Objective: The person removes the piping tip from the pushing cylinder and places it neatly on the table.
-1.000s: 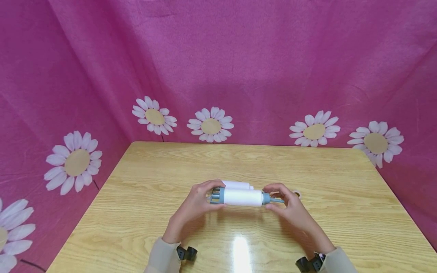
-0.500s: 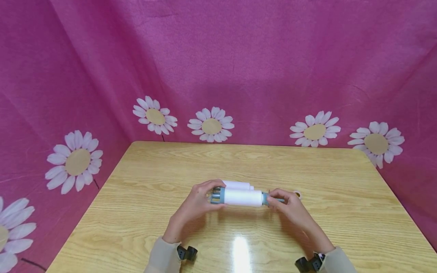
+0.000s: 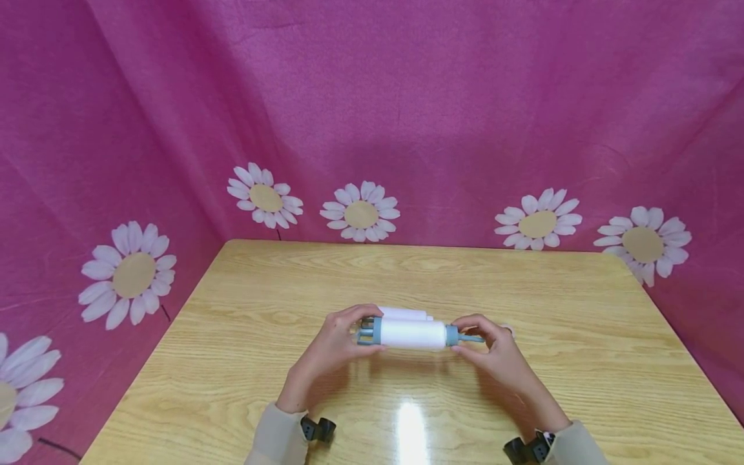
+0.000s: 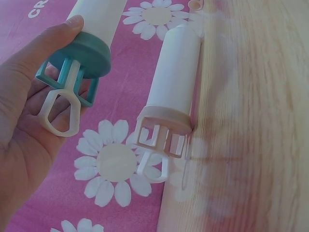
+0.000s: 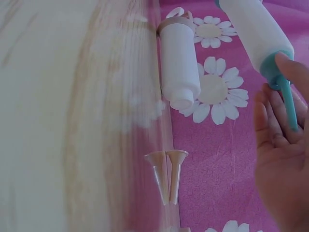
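A piping syringe [image 3: 413,334] with a white barrel lies sideways between both hands, held above the table. My left hand [image 3: 332,341] grips its teal handle end, thumb on the barrel edge in the left wrist view; a white plunger ring [image 4: 60,113] sticks out there. With thumb and fingertips, my right hand [image 3: 502,352] pinches the teal nozzle cap [image 5: 273,67] at the other end. The thin teal nozzle [image 5: 288,106] points out over the right palm. Just behind lies a second white syringe [image 4: 174,72] with a beige collar, untouched.
A beige nozzle [image 5: 176,166] stands near the second syringe, partly behind my right hand in the head view. The wooden table [image 3: 279,278] is glossy and mirrors things. Pink cloth [image 3: 407,97] with white flowers surrounds its back and sides.
My right fingers rolled around the nozzle cap, thumb moving up over it, then came back to a wider pinch at its edges. The left hand and syringe stayed nearly still.
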Tool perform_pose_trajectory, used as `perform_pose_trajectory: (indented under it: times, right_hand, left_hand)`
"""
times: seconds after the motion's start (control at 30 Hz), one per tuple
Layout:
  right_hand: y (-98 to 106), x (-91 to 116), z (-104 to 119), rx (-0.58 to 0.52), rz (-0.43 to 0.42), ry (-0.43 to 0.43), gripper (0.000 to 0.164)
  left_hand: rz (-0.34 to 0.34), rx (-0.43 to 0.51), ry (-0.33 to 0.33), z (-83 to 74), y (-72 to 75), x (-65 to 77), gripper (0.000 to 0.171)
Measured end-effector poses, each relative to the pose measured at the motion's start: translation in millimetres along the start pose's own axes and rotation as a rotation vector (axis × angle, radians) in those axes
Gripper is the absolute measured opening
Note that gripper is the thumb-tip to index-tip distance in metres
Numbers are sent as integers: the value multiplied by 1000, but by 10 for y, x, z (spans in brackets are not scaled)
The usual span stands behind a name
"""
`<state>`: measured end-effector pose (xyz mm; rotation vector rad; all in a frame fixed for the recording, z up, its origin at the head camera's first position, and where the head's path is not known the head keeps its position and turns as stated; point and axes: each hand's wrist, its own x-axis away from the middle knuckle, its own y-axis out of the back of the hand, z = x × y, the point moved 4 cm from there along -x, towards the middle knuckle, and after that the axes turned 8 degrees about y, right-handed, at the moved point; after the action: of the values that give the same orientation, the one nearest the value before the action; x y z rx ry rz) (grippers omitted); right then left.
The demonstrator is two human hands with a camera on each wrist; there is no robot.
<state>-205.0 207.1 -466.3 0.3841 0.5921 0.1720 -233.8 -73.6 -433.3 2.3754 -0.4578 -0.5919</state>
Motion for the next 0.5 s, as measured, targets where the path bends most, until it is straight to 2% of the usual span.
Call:
perform_pose_trajectory:
  times: [0.1,0.23,0.5]
  right_hand:
    - [7,-3,12,31,-15,46,36]
    - [5,-8,27,41,-21,63,37]
    - [35,12,52,-23,-36,64,37]
  left_hand:
    - [2,2,7,7,-6,-4,49]
    - [4,3,16,3,-6,-2,49]
    - [-8,-17,25,1,17,9,49]
